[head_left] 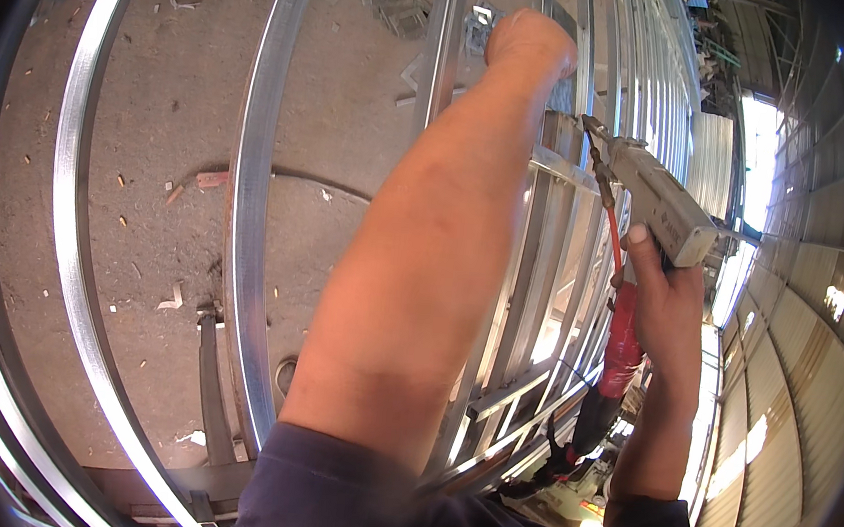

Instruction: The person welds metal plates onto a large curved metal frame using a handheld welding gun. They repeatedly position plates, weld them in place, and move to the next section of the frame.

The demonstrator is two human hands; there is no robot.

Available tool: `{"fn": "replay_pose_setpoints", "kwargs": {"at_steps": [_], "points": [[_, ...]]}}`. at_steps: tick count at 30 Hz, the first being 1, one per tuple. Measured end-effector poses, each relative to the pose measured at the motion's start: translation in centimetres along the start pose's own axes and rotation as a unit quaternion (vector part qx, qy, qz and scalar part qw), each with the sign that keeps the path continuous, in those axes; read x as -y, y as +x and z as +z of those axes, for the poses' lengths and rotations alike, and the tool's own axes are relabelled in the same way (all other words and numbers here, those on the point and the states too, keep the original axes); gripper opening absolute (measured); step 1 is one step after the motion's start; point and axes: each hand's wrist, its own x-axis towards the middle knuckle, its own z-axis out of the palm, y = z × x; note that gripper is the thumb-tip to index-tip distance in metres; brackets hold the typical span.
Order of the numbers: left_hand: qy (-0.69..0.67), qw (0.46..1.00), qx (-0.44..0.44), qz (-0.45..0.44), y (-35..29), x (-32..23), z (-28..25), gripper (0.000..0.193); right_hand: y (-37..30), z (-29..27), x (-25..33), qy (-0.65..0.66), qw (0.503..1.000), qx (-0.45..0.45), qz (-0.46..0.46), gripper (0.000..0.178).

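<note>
My left arm stretches far across the frame of long silver metal studs (255, 179). At its end my left hand (531, 44) is closed beside a stud. Its fingers curl away out of sight, so I cannot make out what they hold. Nearer and to the right, my right hand (667, 310) grips a pistol-shaped power tool (660, 199). This tool has a grey boxy body, a narrow nose pointing away toward the studs, and a red lower part with a black end. A thin red hose (615, 238) runs along its left side.
Bare ground below shows between the studs, with scattered scraps (399, 6) of metal at the far side. A curved cable (324, 183) and a red-ended piece (211, 180) lie there. Corrugated wall sheets (794, 366) rise on the right.
</note>
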Motion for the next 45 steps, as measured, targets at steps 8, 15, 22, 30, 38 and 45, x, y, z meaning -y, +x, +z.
{"fn": "replay_pose_setpoints", "kwargs": {"at_steps": [8, 15, 22, 30, 38, 45], "points": [[0.047, 0.998, 0.034, 0.000, -1.2, -0.9, -0.9, 0.029, -0.1, 0.1, 0.7, 0.002, 1.000, 0.001, 0.028, 0.053], [0.005, 1.000, 0.010, -0.006, -1.3, -0.7, -0.6, 0.030, 0.2, -0.1, -0.1, 0.002, 0.999, 0.012, 0.037, 0.051], [-0.003, 1.000, 0.001, -0.008, -2.0, -0.9, -1.0, 0.029, 0.1, 0.0, 0.0, 0.000, 1.000, 0.004, 0.009, 0.051], [0.012, 1.000, -0.007, 0.008, -1.5, -0.6, -0.8, 0.028, -0.2, -0.3, 0.6, 0.010, 0.999, 0.021, 0.022, 0.058], [0.002, 1.000, 0.003, -0.002, -1.7, -0.8, -0.8, 0.028, -0.7, 0.0, 0.6, 0.028, 1.000, -0.004, 0.009, 0.050], [-0.013, 1.000, -0.013, 0.006, -1.0, -0.3, -0.4, 0.029, -0.7, -0.4, 0.6, 0.002, 1.000, 0.002, 0.005, 0.049]]}}
